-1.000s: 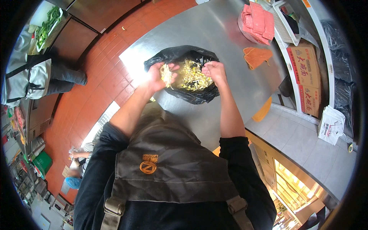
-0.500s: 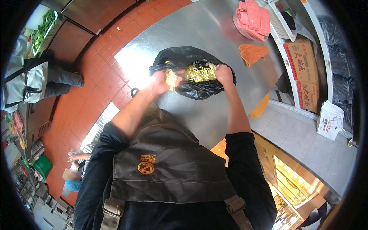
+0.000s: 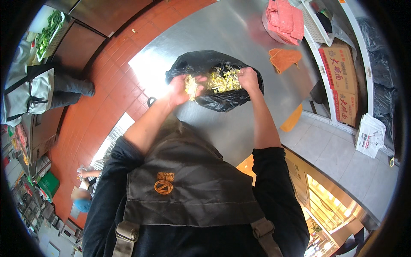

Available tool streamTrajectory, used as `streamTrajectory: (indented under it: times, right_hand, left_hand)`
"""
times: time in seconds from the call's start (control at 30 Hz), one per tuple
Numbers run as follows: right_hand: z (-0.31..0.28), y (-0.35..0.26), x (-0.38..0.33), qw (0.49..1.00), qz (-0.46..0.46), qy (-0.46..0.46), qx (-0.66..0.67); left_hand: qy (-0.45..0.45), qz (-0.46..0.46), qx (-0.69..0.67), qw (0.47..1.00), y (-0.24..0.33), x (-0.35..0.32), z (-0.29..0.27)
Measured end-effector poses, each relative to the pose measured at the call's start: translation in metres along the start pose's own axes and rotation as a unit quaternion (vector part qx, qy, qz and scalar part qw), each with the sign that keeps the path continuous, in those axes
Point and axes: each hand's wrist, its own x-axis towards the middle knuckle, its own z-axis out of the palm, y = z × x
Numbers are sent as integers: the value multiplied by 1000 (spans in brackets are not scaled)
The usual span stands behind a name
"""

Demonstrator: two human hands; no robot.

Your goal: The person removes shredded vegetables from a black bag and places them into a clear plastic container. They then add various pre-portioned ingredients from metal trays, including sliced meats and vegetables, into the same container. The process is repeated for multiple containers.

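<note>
On the steel table (image 3: 227,141) in front of me lies a black plastic bag (image 3: 195,61), its mouth spread wide. Yellow-headed bean sprouts (image 3: 222,81) fill the opening. A small bunch of them sits in my left hand (image 3: 177,91), whose fingers curl around it at the bag's left side. My right hand (image 3: 248,79) is closed on the bag's right rim, right beside the loose sprouts. Its fingertips are partly hidden.
Toward the far right of the table are a container of pink packets (image 3: 282,21) and an orange cloth (image 3: 284,60). Shelves beyond hold cardboard boxes (image 3: 342,81) and a white basket (image 3: 317,21). One person (image 3: 30,85) stands at the left; another, blue-capped (image 3: 82,204), is lower left.
My right hand has shifted slightly up and inward along the bag's rim. My left hand stays almost where it was, with sprouts in it.
</note>
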Motion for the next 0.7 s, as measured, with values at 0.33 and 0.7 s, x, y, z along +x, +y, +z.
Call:
streamTrajectory:
  times: [0.33,0.7]
  right_hand:
    - [27,-27,-25,999,10,40,6]
    - [58,-37,24,980,0,32,197]
  left_hand:
    - [-34,46,59,997,13,-3,-4]
    - [9,64,13,998,29,-4,0]
